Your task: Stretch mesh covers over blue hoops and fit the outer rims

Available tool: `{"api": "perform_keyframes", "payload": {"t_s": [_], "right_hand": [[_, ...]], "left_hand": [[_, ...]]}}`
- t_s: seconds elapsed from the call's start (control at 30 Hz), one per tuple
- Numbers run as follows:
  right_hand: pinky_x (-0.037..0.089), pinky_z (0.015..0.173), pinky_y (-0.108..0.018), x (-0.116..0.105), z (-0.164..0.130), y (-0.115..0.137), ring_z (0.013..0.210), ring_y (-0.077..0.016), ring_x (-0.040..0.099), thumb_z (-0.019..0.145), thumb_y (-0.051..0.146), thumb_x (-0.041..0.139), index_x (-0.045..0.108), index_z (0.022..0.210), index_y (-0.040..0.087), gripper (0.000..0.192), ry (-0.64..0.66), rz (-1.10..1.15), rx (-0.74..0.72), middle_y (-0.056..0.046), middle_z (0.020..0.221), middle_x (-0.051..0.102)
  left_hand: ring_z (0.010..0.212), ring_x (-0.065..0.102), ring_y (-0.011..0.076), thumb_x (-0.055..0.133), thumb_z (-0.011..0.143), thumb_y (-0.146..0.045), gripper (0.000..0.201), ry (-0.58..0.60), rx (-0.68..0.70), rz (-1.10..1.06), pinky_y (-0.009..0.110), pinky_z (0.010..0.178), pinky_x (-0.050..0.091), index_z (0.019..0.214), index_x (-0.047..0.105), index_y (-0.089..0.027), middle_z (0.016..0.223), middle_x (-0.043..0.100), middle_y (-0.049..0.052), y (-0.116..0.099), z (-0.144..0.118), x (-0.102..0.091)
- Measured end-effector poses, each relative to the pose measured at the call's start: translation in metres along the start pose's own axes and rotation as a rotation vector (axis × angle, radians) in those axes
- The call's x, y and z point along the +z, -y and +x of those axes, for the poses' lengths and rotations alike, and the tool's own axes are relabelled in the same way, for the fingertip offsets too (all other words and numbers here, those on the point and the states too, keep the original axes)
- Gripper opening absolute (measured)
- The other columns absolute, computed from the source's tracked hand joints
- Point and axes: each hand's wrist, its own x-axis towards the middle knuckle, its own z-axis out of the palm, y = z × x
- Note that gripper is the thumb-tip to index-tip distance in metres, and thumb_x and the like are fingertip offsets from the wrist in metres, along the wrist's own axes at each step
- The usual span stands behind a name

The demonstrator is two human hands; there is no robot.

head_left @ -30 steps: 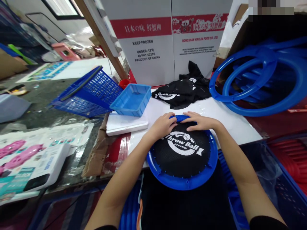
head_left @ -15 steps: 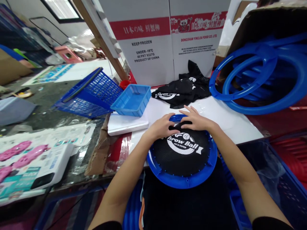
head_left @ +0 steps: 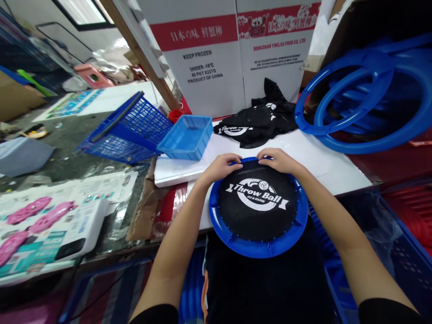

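A blue plastic ring (head_left: 221,231) lies tilted at the table's near edge, close to my body. Black mesh fabric (head_left: 243,220) printed "Throw Ball Fly & Catch" spans its opening, and small blue pegs show along the fabric's lower and side edges. My left hand (head_left: 224,167) grips the far rim left of centre, thumb on the mesh edge and fingers curled over the rim. Just right of centre, my right hand (head_left: 276,160) pinches the same rim in a similar way. Fingers partly hide the far edge. Behind the hands lies a crumpled pile of printed black mesh pieces (head_left: 259,123).
More blue rings (head_left: 344,141) spill from an open carton at the right. A light-blue tray (head_left: 185,139) and a tilted blue basket (head_left: 135,135) stand at the left. White cartons (head_left: 205,90) wall off the back. Red parts (head_left: 408,216) sit low at the right.
Both hands have drawn back onto the rim, and the fingers that were spread over the mesh are now curled at the far edge. The mesh lies flatter, its print fully visible.
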Motion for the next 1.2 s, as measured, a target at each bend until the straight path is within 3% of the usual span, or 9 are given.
{"api": "perform_keyframes", "payload": {"t_s": [0.13, 0.23, 0.5, 0.73, 0.97, 1.2], "right_hand": [[0.056, 0.089, -0.039, 0.002, 0.002, -0.009, 0.095, -0.0240, 0.067, 0.091, 0.039, 0.067, 0.077, 0.091, 0.021, 0.021, -0.044, 0.019, 0.051, -0.008, 0.100, 0.073], [0.056, 0.090, -0.040, 0.001, 0.005, -0.016, 0.094, -0.0225, 0.064, 0.090, 0.039, 0.069, 0.078, 0.089, 0.020, 0.021, -0.038, 0.040, 0.077, -0.008, 0.102, 0.068], [0.053, 0.093, -0.042, -0.005, 0.016, -0.020, 0.091, -0.0228, 0.063, 0.091, 0.038, 0.068, 0.080, 0.089, 0.021, 0.021, 0.106, 0.075, 0.106, -0.007, 0.098, 0.067], [0.052, 0.091, -0.042, -0.006, 0.016, -0.022, 0.089, -0.0224, 0.061, 0.090, 0.039, 0.070, 0.079, 0.089, 0.021, 0.020, 0.122, 0.095, 0.087, -0.006, 0.096, 0.066], [0.051, 0.092, -0.042, -0.008, 0.013, -0.019, 0.089, -0.0218, 0.059, 0.090, 0.041, 0.070, 0.076, 0.085, 0.020, 0.023, 0.122, 0.107, 0.089, -0.006, 0.096, 0.063], [0.050, 0.094, -0.044, -0.009, 0.012, -0.016, 0.089, -0.0222, 0.058, 0.090, 0.044, 0.068, 0.073, 0.085, 0.020, 0.025, 0.153, 0.133, 0.099, -0.006, 0.097, 0.061]], "left_hand": [[0.109, 0.072, 0.0273, 0.078, 0.081, -0.040, 0.021, -0.096, -0.026, -0.056, 0.045, 0.105, 0.054, 0.083, 0.078, -0.020, 0.111, 0.080, 0.010, 0.005, 0.003, 0.004], [0.104, 0.073, 0.0271, 0.080, 0.079, -0.043, 0.024, -0.126, -0.027, -0.080, 0.045, 0.104, 0.054, 0.082, 0.079, -0.019, 0.106, 0.081, 0.010, 0.008, 0.005, 0.005], [0.097, 0.070, 0.0256, 0.078, 0.079, -0.046, 0.027, -0.085, -0.008, -0.068, 0.041, 0.094, 0.054, 0.078, 0.079, -0.019, 0.105, 0.080, 0.011, 0.011, 0.011, 0.004], [0.085, 0.068, 0.0237, 0.076, 0.081, -0.047, 0.031, -0.083, -0.129, -0.033, 0.037, 0.082, 0.051, 0.083, 0.080, -0.017, 0.089, 0.080, 0.009, 0.011, 0.011, 0.005], [0.086, 0.068, 0.0230, 0.078, 0.080, -0.048, 0.032, -0.062, -0.149, -0.060, 0.037, 0.083, 0.051, 0.083, 0.081, -0.016, 0.092, 0.081, 0.010, 0.011, 0.008, 0.003], [0.099, 0.070, 0.0258, 0.074, 0.083, -0.046, 0.031, 0.048, -0.127, -0.132, 0.042, 0.096, 0.052, 0.092, 0.082, -0.017, 0.108, 0.081, 0.011, 0.012, 0.004, -0.007]]}}
